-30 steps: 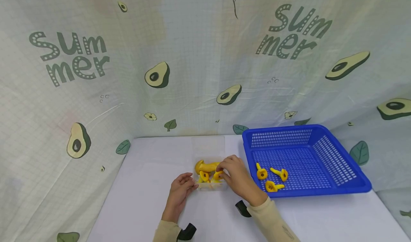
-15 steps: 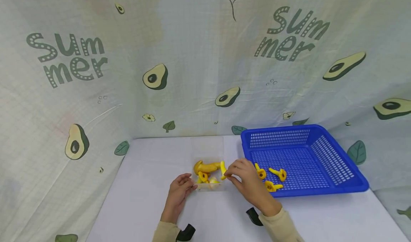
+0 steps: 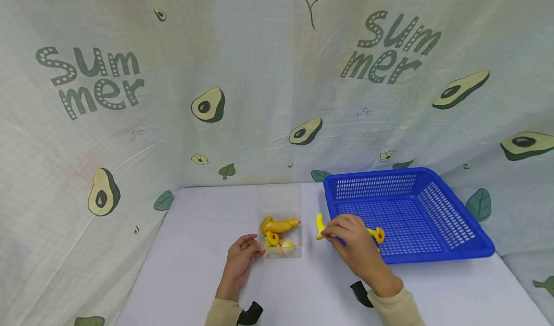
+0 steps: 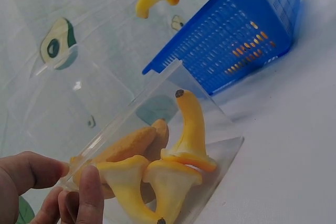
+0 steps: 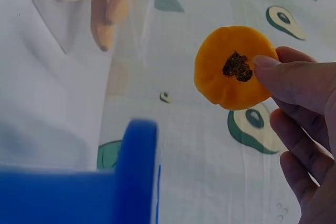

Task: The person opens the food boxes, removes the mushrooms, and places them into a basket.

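In the head view my right hand (image 3: 359, 246) pinches a yellow toy mushroom (image 3: 320, 226) between thumb and fingers. It hangs above the table, by the blue basket's (image 3: 456, 210) left edge. The right wrist view shows its round orange cap (image 5: 215, 72) with a dark spot in the middle. My left hand (image 3: 242, 259) pinches the left wall of a clear plastic box (image 3: 300, 246). Inside lie a larger tan-yellow mushroom (image 3: 283, 225) and several small yellow mushrooms (image 4: 191, 124), stems pointing different ways.
Toy mushrooms (image 3: 379, 235) lie in the basket, partly hidden behind my right hand. The box's clear lid (image 3: 279, 196) extends behind it. A curtain (image 3: 259, 76) printed with avocados stands behind the white table (image 3: 195, 234).
My right hand has lifted the yellow mushroom out of the box and carried it right, towards the basket. The left hand has stayed at the box's left side.
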### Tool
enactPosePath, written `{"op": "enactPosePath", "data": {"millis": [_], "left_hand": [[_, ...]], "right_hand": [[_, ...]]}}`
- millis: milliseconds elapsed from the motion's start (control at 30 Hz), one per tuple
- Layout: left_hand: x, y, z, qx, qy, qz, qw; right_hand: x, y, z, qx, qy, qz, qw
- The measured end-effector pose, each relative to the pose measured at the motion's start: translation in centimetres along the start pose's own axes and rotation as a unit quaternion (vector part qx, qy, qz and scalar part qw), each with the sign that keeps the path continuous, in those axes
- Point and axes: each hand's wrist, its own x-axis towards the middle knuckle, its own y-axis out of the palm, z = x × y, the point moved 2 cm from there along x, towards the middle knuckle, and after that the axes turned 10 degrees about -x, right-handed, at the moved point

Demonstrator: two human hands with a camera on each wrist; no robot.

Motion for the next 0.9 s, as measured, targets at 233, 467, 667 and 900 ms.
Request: {"op": "enactPosePath", "data": {"millis": [233, 467, 667, 900], "left_hand": [[0.0, 0.0, 0.0, -0.004, -0.001, -0.003, 1.0], [-0.1, 0.0, 0.0, -0.005, -0.001, -0.002, 1.0], [0.0, 0.0, 0.0, -0.009, 0.001, -0.002, 1.0], [0.0, 0.0, 0.0, -0.006, 0.0, -0.001, 1.0]], "right_hand": [[-0.8, -0.8, -1.3, -0.005, 0.002, -0.009, 1.0], [-1.2, -1.9, -2.5, 0.0, 0.002, -0.025, 1.0], [-1.7, -2.7, -3.7, -0.015, 0.01, -0.031, 0.999], [-2.3, -3.4, -5.2, -0.04, 0.026, -0.034, 0.998]]}}
